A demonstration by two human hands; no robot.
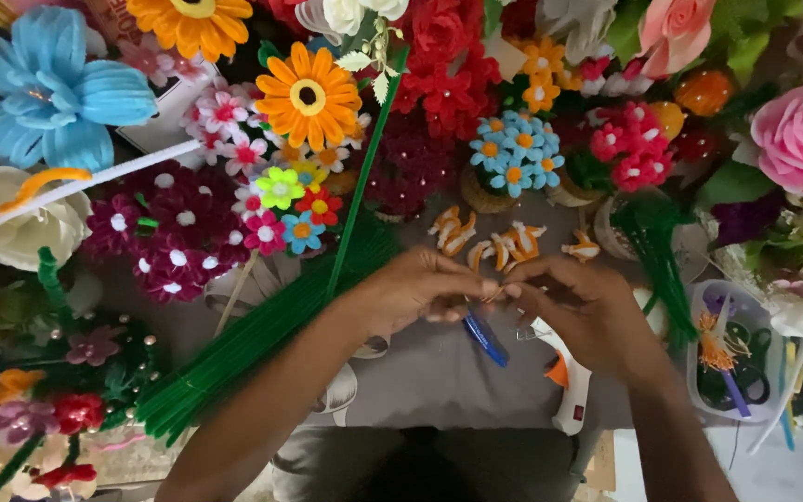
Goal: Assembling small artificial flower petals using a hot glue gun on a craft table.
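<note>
Nearest, the left hand (415, 293) and right hand (583, 311) meet above the grey mat (439, 372), fingertips pinched together on a small orange-and-white piece (493, 294), seemingly still half-shaped. A glue gun (564, 386) lies under the right hand. Beyond the hands, several finished pieces (494, 244) lie on the mat; past those, pipe-cleaner flowers (309, 98).

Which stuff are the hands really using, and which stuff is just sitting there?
In use:
- left hand and right hand, pinching a small orange-and-white piece between them

Lying about:
- blue-handled tool
- white glue gun
- bundle of green stems
- finished orange-and-white pieces
- blue flower
</note>
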